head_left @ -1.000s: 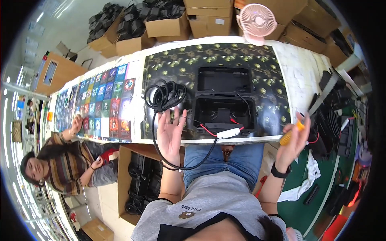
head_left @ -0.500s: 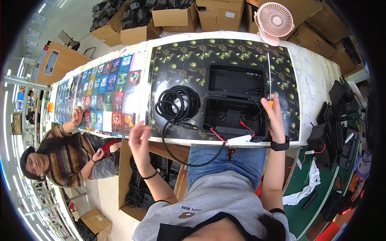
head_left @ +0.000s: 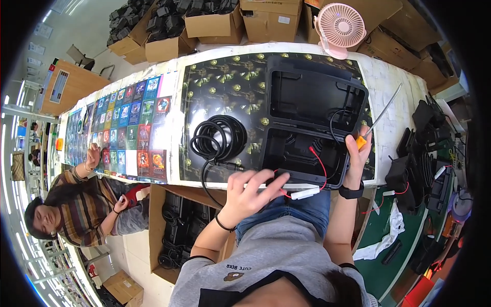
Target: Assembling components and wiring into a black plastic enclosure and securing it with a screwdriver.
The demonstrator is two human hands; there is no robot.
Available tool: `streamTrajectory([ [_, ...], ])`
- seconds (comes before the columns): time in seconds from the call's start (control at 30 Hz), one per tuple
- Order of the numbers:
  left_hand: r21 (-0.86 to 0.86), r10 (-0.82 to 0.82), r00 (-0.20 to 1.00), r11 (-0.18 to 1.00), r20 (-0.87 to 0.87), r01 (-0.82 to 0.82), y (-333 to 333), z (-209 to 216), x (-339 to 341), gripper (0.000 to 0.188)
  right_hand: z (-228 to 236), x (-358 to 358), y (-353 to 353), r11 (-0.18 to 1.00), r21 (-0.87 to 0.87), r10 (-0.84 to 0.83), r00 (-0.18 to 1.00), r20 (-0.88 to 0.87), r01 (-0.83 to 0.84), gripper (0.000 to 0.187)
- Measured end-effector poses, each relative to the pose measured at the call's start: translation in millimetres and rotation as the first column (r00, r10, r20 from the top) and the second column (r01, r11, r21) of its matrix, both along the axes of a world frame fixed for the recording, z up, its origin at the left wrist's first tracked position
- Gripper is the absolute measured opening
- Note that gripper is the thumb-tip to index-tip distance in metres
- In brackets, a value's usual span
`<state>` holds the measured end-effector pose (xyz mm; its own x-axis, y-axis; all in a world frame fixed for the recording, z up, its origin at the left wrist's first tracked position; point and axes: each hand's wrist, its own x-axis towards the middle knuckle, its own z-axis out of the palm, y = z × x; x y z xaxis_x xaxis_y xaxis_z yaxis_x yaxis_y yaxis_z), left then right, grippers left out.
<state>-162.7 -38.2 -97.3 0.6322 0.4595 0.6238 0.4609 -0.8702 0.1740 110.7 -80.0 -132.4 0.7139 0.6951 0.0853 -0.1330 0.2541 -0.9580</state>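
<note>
A hinged black plastic case [head_left: 286, 151] lies with its lid [head_left: 314, 100] folded back at the table's near edge. My left hand [head_left: 248, 193] has its fingers over the case's near left edge; the thumb's grip is partly hidden. My right hand [head_left: 355, 159] is closed around the orange handle of a screwdriver [head_left: 379, 116], its long metal shaft pointing up and right, beside the case's right wall. A red wire [head_left: 325, 171] loops out of the case, and a white connector [head_left: 305, 193] hangs at its near edge. A coiled black cable [head_left: 239, 138] lies to the left.
A pink fan [head_left: 340, 28] stands at the table's far edge. Cardboard boxes [head_left: 271, 24] line the back. To the right, black adapters and cables [head_left: 401, 173] lie about. A person in a striped top [head_left: 89, 197] sits at the left. An open carton [head_left: 157, 240] is below the table.
My left hand has moved right and down onto the case. The case has shifted and turned slightly. The screwdriver shaft has swung from upright to leaning right.
</note>
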Motion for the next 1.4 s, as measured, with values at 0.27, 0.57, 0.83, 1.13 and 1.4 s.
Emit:
streamTrajectory([
  [0.27, -0.218, -0.309, 0.951, 0.927, 0.016, 0.305, -2.7, 7.0, 16.3, 0.028, -7.3, 10.9, 1.7, 0.989, 0.099, 0.114, 0.993, -0.034, -0.11, 0.04],
  [0.57, -0.202, -0.327, 0.942, 0.931, -0.079, 0.306, 21.4, 12.1, 19.4, 0.034, -24.4, 13.3, 13.4, 0.983, 0.112, 0.154, 0.984, -0.091, -0.143, 0.036],
  [0.83, -0.012, -0.36, 0.92, 0.932, -0.157, 0.362, 25.9, 12.7, 28.0, 0.035, -25.0, 8.8, 11.0, 0.987, 0.088, 0.141, 0.988, -0.065, -0.136, 0.034],
  [1.13, -0.29, -0.128, 0.957, 0.935, 0.262, 0.204, 28.0, 21.0, 13.0, 0.04, -32.6, 10.9, 7.5, 0.991, 0.034, 0.128, 0.991, -0.031, -0.127, 0.037],
  [1.4, -0.302, -0.172, 0.981, 0.943, -0.091, 0.137, 58.7, 41.6, 42.0, 0.03, -33.7, 10.1, 7.4, 0.989, 0.072, 0.128, 0.99, 0.054, -0.132, 0.037],
])
